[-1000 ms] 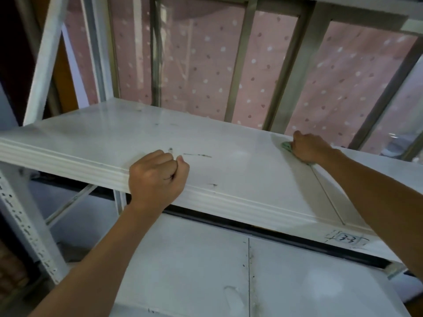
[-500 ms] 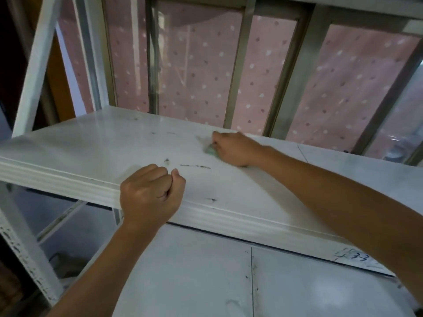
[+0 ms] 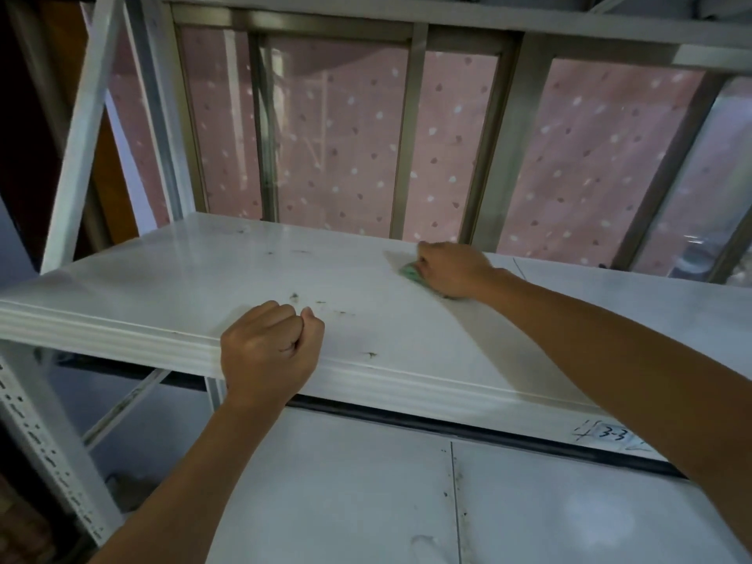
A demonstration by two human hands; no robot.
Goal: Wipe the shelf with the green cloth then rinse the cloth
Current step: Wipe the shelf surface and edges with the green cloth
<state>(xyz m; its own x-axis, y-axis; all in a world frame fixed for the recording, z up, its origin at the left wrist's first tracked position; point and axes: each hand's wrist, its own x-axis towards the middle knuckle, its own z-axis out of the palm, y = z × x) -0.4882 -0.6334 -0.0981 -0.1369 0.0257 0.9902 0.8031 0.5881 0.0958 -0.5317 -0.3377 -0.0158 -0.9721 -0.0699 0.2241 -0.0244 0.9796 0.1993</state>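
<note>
A white metal shelf (image 3: 171, 287) with dark smudges runs across the view at chest height. My right hand (image 3: 453, 268) presses the green cloth (image 3: 409, 272) onto the shelf's back part, right of the middle; only a small green edge shows under the fingers. My left hand (image 3: 268, 350) is curled into a fist and rests on the shelf's front lip, holding nothing.
A lower white shelf (image 3: 333, 494) lies below. White perforated uprights (image 3: 44, 449) stand at the left. Behind the shelf is a metal window frame (image 3: 411, 132) with a pink dotted curtain. A label reading 3-3 (image 3: 610, 435) is on the front lip at right.
My right hand slid the cloth from the far right leftward to the middle of the shelf, then a little back to the right. My left fist stayed on the front lip.
</note>
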